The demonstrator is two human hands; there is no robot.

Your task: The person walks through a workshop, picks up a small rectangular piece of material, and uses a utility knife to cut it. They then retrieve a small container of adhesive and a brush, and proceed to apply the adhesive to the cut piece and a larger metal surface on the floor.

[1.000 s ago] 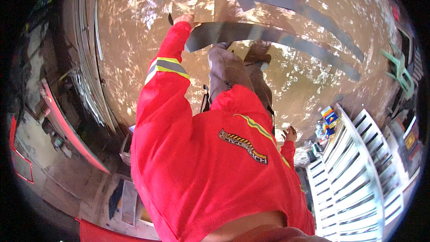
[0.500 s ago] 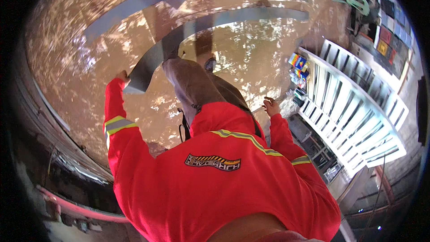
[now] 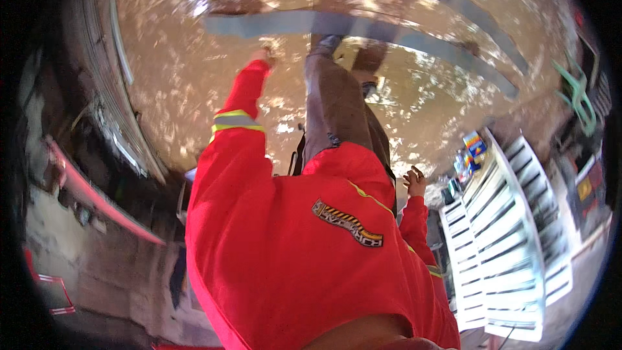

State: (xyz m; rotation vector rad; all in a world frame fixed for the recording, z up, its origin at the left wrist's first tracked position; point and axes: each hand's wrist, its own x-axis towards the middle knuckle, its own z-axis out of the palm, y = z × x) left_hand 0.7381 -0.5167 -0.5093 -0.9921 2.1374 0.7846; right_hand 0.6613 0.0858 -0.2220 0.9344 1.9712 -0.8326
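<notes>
Left hand (image 3: 262,56) blurred near grey beam (image 3: 272,24), grip unclear, right hand (image 3: 414,181) open, empty

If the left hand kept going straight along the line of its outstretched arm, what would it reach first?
Probably the nearer grey plank: the left hand points up toward it, just short of its lower edge. Motion blur and unclear depth leave it uncertain whether they already touch.

A small stack of colourful packages (image 3: 472,149), blue, yellow and red, stood at the near end of the white slatted rack (image 3: 512,233). A rectangular patch (image 3: 348,223), black with yellow stripes, sat on the chest of the red coverall. An orange-and-yellow sign (image 3: 585,189) showed at the far right, blurred.
</notes>
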